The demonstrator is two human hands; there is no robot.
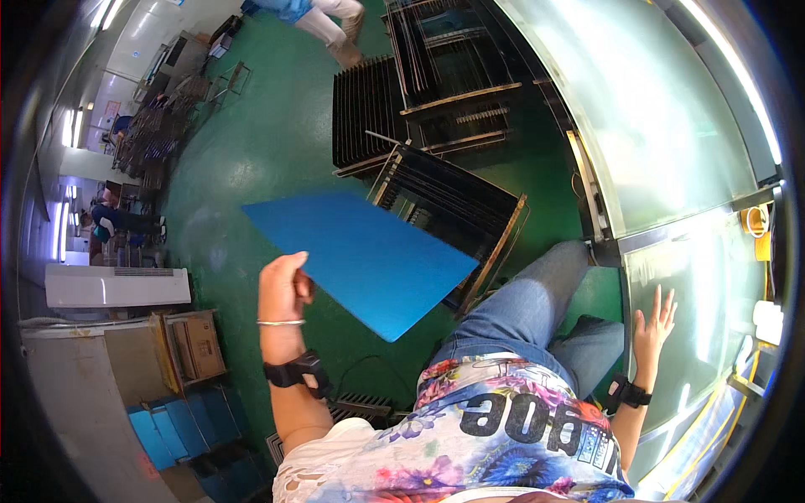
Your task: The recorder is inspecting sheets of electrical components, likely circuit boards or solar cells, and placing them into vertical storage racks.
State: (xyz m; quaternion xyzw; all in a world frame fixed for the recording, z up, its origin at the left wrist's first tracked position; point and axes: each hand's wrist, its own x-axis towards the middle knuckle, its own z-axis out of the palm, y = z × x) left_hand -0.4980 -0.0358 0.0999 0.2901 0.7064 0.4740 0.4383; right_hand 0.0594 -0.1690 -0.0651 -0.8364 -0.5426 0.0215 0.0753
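Observation:
A flat blue sheet (369, 256) is tilted in the air in front of me. My left hand (285, 281) grips its near left edge, the thumb on top and the fingers curled beneath. Over at the right, my right hand (656, 323) has its fingers spread above a frosted, lit glass tabletop (671, 281); whether it touches the glass I cannot tell. Partly behind the sheet stands a dark slotted rack (457, 197) with a wooden edge. Each wrist wears a black strap.
More slotted racks (365, 113) stand on the green floor (243, 159) ahead. At the lower left, a shelf unit (117, 360) holds blue sheets (189, 423) and cardboard. A person in light trousers (331, 29) is at the top. Tape rolls (756, 220) lie at the table's right.

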